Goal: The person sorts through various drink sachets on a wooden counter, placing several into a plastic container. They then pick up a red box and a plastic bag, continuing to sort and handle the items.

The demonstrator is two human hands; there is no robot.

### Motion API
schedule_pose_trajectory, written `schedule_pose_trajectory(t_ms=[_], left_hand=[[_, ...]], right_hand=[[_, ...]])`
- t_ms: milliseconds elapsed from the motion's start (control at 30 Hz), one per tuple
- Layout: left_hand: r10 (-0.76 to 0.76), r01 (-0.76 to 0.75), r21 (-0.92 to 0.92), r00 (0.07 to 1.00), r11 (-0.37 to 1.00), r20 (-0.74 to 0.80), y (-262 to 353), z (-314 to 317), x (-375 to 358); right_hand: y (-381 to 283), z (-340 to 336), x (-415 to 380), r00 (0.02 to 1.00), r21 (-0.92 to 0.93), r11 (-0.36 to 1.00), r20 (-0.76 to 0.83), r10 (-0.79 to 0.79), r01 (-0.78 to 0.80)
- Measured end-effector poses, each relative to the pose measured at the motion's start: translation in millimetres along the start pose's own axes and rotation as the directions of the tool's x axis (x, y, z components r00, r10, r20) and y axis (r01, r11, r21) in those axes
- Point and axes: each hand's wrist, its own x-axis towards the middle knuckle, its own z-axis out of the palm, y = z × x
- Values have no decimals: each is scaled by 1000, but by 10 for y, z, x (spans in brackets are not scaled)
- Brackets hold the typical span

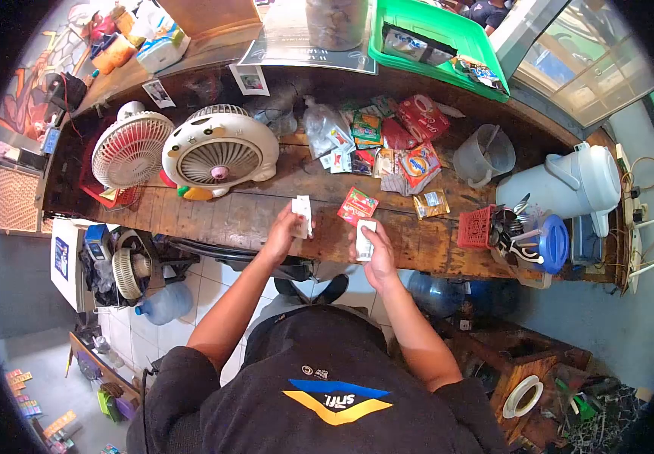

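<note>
My left hand [282, 235] is closed around a small white sachet [303, 213] above the front part of the wooden counter. A short way to the right, my right hand [379, 260] grips another white sachet [365, 235], its thumb lying over the front. Just beyond the right hand, a red sachet [358, 205] lies flat on the wood. A gold-brown sachet [432, 203] is farther right. Behind them spreads a pile of mixed sachets and packs, with an orange-and-white pack [420, 166] at its near side and a red pack [423, 117] at its back.
Two fans, a white one [221, 155] and a red-backed one [132, 150], stand at the left. At right are a clear plastic pitcher [484, 155], a pale blue jug [569, 181] and a red basket [476, 228] beside cutlery. A green tray [486, 85] sits on the upper ledge.
</note>
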Motion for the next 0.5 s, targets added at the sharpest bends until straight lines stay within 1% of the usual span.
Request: schedule_pose_trajectory(t_ms=[33,100,133,200,233,300,433,500], left_hand=[[0,0,1,1000,1000,3,-7,3,2],[-56,50,-87,997,995,-60,-14,54,2],[-60,55,-85,997,995,-55,-9,54,-6],[-42,42,9,999,999,8,56,88,-31],[-51,50,12,999,999,15,94,129,-59],[-23,24,-15,997,1000,77,197,240,-122],[-46,51,-49,993,997,113,302,285,-190],[-48,58,-58,984,997,170,331,267,-203]], right_hand=[[11,-4,2,1000,1,1000,-1,-3,3],[31,-9,-10,999,91,995,24,36,-38],[35,-15,-24,999,93,995,19,34,-36],[33,-7,-51,995,187,982,103,-5,-15],[36,11,-70,996,192,981,93,-7,-11],[19,61,-103,995,91,993,61,-75,69],[2,208,-203,990,75,987,1,-141,140],[17,265,-262,987,71,984,-14,-163,163]])
